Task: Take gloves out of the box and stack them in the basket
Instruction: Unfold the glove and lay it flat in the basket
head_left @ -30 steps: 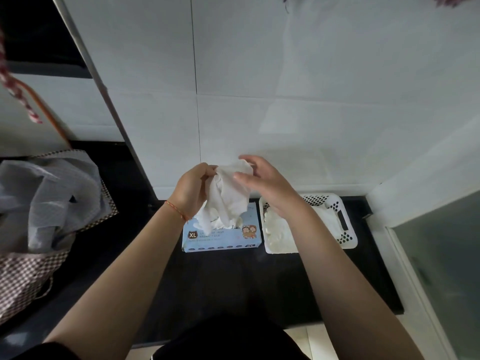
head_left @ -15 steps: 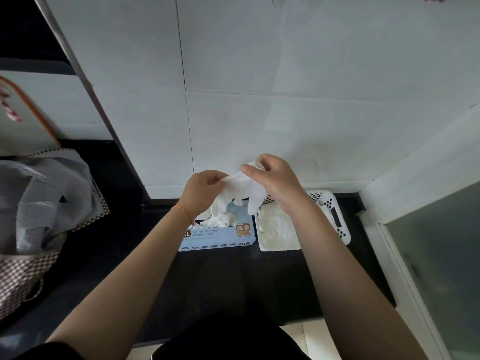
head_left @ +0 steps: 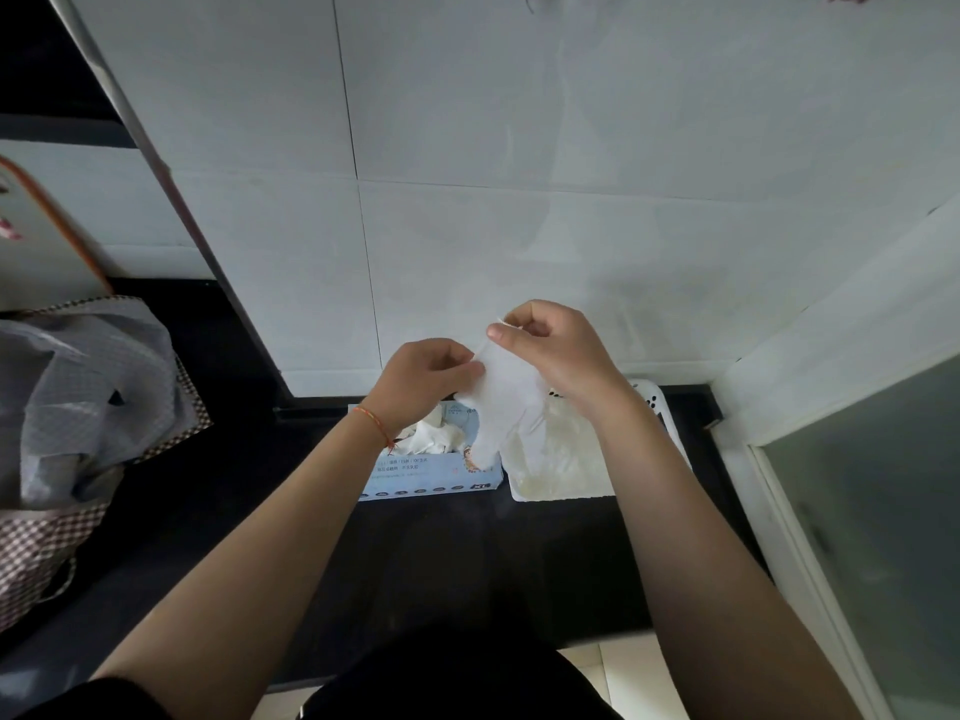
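A thin white glove hangs in the air, cuff up and fingers down. My left hand pinches its left edge and my right hand pinches the cuff's right corner. Below lies the light blue glove box on the dark counter, with more white gloves bunched at its opening. To the box's right sits the white perforated basket, holding a flat stack of gloves. The held glove's fingertips dangle over the gap between box and basket.
A white tiled wall rises right behind box and basket. A checked bag with grey cloth stands at the left on the counter. A frosted glass panel borders the right side.
The crumpled glove has been pulled away from the box and spread out flat between both hands. My hands have moved apart, the right one rising slightly.
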`<action>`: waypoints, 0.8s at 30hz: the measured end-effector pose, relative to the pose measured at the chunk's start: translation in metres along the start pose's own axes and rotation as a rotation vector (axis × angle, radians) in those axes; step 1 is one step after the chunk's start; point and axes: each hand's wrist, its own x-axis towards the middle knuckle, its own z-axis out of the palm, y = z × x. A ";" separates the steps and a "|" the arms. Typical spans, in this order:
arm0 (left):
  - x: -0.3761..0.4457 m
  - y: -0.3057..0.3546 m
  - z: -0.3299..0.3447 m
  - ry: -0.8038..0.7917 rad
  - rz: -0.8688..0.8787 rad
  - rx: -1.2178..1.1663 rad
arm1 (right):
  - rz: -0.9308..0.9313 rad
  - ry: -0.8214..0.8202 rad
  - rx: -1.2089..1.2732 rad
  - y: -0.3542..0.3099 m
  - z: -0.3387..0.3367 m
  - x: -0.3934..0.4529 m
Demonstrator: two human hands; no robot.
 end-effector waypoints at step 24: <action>-0.003 -0.007 0.013 -0.073 -0.087 0.074 | -0.130 0.209 -0.191 0.007 -0.002 -0.001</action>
